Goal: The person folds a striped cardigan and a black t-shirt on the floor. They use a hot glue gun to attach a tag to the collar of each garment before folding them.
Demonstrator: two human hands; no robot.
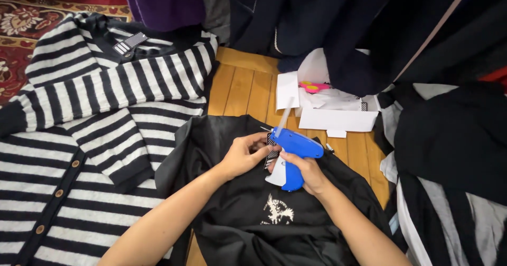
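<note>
The fingers of the right hand (308, 172) are closed around the handle of a blue tagging gun (293, 155), with its tip pointing left. The left hand (244, 154) pinches a small striped tag (271, 154) just at the tip of the gun, fingers closed on it. Both hands rest on a black garment (248, 213) with a white print, which lies on the wooden floor (243, 89). To the left are striped cardigans (79, 118). Behind the gun lies an open white box (332, 110) with pink scissors (313, 87).
</note>
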